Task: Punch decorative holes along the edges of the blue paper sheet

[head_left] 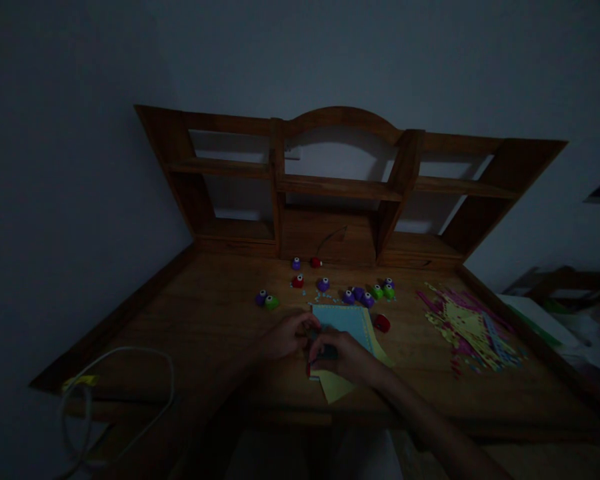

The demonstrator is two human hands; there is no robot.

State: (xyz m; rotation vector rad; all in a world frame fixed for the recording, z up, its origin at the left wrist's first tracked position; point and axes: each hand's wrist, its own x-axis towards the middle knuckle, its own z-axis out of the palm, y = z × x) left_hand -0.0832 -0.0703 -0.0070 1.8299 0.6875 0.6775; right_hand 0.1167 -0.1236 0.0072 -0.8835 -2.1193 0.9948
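The view is dim. A light-blue paper sheet [337, 320] with a patterned border lies over yellow paper [336, 387] near the desk's front edge. My left hand [287, 335] is at the blue sheet's left edge, fingers curled together; what they pinch is hidden. My right hand [347, 357] lies over the lower left of the papers, its fingers bent round a small red craft punch [309, 369], mostly covered by them. Another red punch [381, 323] sits just right of the sheet. Behind the paper stand purple punches [323, 285] and green punches [271, 303] with white, eye-like tops.
Tiny blue paper bits [323, 296] are scattered behind the sheet. A heap of yellow, pink and blue cut strips [467, 327] covers the desk's right side. A wooden shelf unit [340, 190] rises at the back. At the left front hangs a white cable [173, 373].
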